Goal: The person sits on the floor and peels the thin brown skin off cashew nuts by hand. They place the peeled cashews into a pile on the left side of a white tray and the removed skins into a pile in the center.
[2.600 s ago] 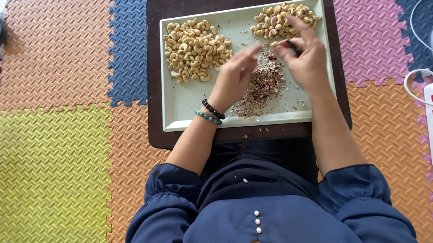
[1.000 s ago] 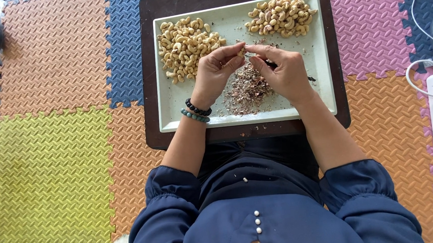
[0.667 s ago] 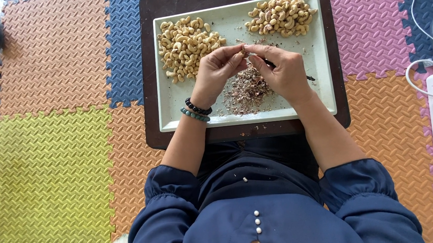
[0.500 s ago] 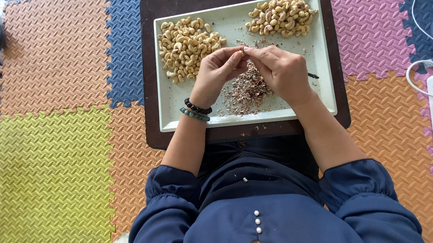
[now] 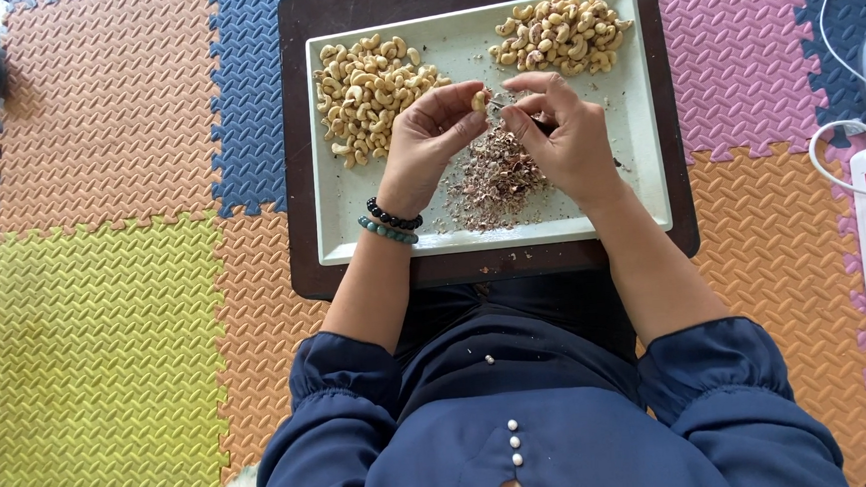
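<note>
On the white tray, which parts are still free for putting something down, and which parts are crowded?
The white tray is bare along its left edge below the left cashew pile, and in its right part below the right cashew pile. The middle is crowded: the left hand and right hand hold a cashew over the heap of skins.

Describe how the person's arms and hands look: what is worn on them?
Both arms have dark blue sleeves gathered at the elbow; forearms are bare. The left hand wears two bead bracelets at the wrist, one black, one green. The right hand wears nothing visible.
</note>
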